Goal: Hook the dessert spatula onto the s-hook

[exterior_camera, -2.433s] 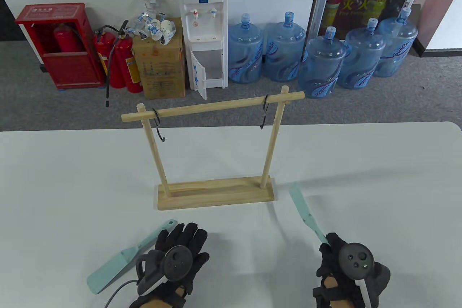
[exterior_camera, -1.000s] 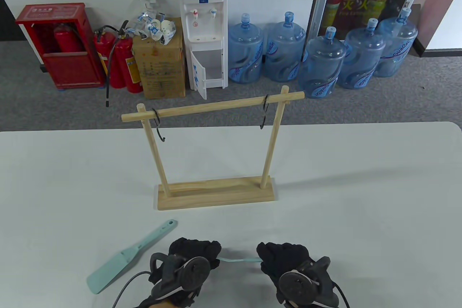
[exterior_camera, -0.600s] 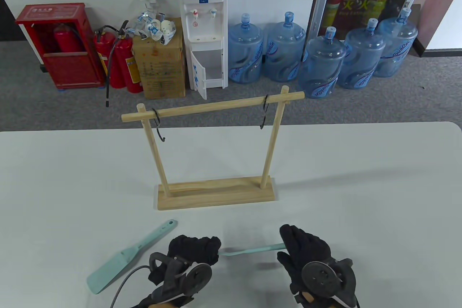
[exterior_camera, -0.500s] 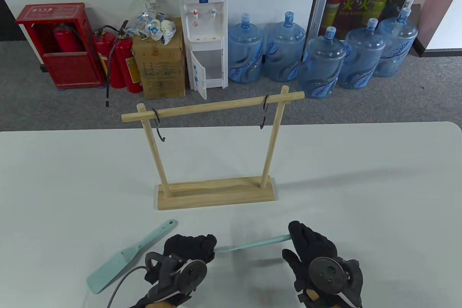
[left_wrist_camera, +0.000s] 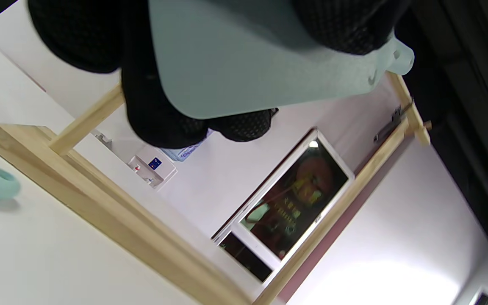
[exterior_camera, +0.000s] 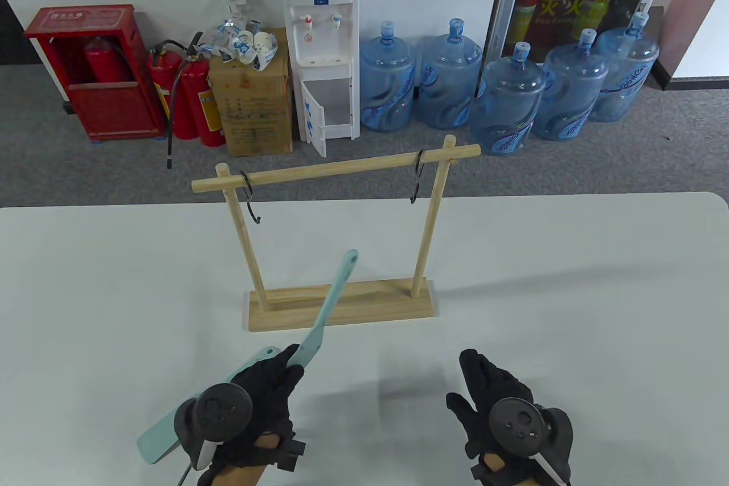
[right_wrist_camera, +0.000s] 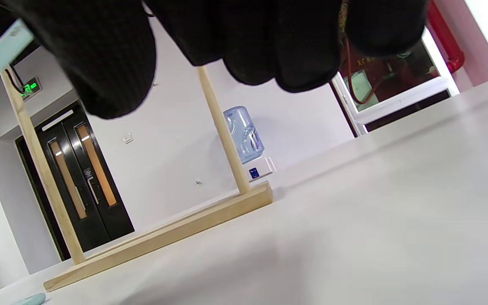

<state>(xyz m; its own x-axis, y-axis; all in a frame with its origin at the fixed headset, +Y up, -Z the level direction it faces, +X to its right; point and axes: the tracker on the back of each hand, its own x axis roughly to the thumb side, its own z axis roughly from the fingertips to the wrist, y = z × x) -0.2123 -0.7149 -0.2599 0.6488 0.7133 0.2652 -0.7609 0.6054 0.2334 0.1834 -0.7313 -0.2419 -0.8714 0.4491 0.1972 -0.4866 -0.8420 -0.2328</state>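
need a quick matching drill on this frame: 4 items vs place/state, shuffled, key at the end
Items
1. left hand
2. right hand
3. second spatula
4. S-hooks

States
A. hang bare on the rail
B. holds nothing
C. lies flat on the table
D. grips a spatula by its blade, handle aimed at the rack

Pairs: 1-D, 2-B, 3-C, 4-A
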